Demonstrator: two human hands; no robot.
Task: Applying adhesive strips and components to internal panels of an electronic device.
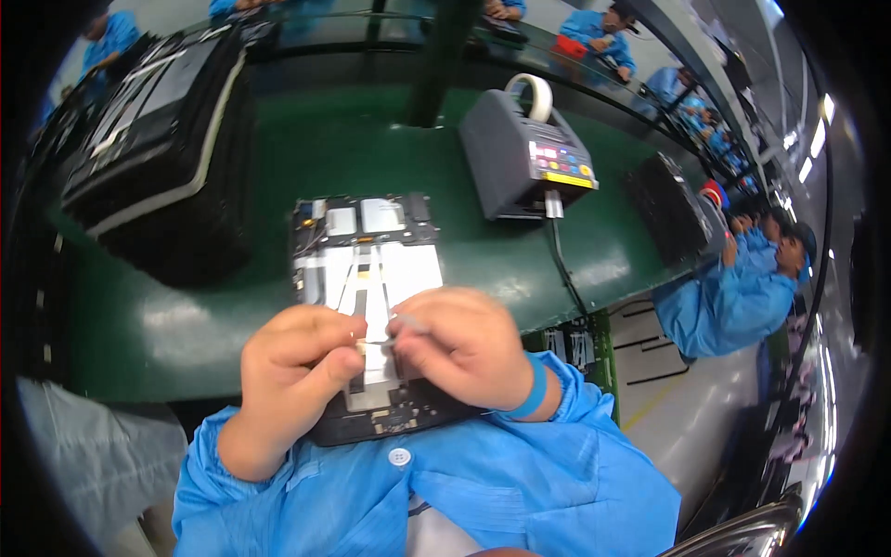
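An opened tablet lies on the green table, its far end away from me. Circuit boards, flat silvery battery panels and thin dark cables show inside it. Over its middle, my left hand has thumb and fingertips drawn together, beside a pale vertical strip; what they pinch, if anything, is too small to make out. Facing it, my right hand is closed, with a small pale, greyish piece between its thumb and fingers. The fingers of both hands hide part of the tablet's centre. My right wrist wears a blue band.
A grey tape dispenser with a white roll stands at the back right, its cable running toward the table edge. Black stacked trays rise at the left. Another black stack sits at the far right. People in blue work beyond the table.
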